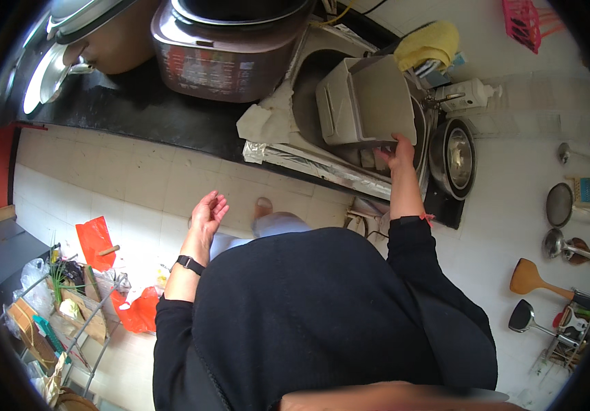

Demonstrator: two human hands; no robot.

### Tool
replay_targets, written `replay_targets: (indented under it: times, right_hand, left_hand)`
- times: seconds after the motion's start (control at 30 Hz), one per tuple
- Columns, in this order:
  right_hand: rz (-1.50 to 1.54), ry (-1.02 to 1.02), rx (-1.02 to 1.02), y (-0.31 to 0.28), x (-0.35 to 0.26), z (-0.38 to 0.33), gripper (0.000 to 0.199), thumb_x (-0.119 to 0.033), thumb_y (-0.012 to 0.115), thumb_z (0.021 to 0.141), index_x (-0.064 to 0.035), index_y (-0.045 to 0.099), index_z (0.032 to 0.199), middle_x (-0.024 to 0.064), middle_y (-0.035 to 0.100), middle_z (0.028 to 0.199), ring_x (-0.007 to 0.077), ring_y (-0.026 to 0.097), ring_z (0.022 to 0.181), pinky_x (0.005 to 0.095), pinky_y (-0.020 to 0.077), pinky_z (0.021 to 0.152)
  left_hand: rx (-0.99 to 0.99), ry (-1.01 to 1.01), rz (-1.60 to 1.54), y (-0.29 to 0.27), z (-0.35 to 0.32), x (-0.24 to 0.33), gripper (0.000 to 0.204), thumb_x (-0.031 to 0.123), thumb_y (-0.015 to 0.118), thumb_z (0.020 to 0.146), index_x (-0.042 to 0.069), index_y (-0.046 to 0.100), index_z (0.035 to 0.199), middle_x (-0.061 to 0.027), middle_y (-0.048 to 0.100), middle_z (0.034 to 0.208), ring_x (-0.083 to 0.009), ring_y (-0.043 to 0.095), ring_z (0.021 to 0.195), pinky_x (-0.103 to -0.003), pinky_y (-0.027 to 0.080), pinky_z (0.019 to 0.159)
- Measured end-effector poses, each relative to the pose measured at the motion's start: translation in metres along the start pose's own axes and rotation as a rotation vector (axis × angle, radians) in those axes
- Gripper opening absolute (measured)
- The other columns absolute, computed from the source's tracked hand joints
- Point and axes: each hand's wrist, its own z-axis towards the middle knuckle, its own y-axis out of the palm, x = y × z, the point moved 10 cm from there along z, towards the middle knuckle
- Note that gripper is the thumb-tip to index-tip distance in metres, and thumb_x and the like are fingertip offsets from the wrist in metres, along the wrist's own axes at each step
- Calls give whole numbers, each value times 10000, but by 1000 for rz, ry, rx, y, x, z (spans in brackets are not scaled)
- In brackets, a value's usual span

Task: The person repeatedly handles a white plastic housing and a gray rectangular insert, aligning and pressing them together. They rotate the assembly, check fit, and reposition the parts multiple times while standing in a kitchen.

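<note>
Grey container [379, 103] tilted just beyond the right hand [399, 152], near edge gripped between thumb and fingers. Steel bowl [456, 159] just right of that grip, yellow cloth [426, 45] beyond; left hand [208, 212] empty, well left, fingers loosely curled.

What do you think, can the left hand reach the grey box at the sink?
Probably yes: the left hand looks empty and nothing seems to block its way, though it must stretch over the counter to the grey box.
</note>
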Motion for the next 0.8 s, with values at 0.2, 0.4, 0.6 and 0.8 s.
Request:
replay_targets:
  times: [0.2,0.4,0.6,0.8]
  right_hand:
    - [113,-8,-167,-30,-6,-6,420,70,510,782,2,517,1196,187,554,1137,394,581,999,626,576,770]
    - [24,-305,-181,-65,-63,-71,576,133,470,723,-77,503,1258,170,570,1144,354,608,991,549,591,740]
    - [-130,-474,-141,-91,-109,-144,712,137,469,735,-119,460,1399,110,605,1164,244,642,926,402,601,660]
    - [-198,-515,-230,-71,-136,-231,676,137,470,746,-87,491,1384,131,592,1207,248,640,984,379,608,729]
  left_hand:
    - [-25,-48,95,22,-8,-20,193,180,642,921,66,630,1076,-89,649,954,-221,646,834,-378,591,742]
    - [-54,-69,168,29,-11,-16,186,175,636,925,63,627,1073,-86,652,941,-216,644,835,-372,585,743]
    - [-153,-2,334,39,-35,2,226,171,628,928,51,613,1118,-85,662,939,-188,651,799,-342,580,694]
    - [-449,364,665,107,-127,40,432,202,664,920,55,534,1305,-84,648,1023,-156,643,905,-285,549,747]
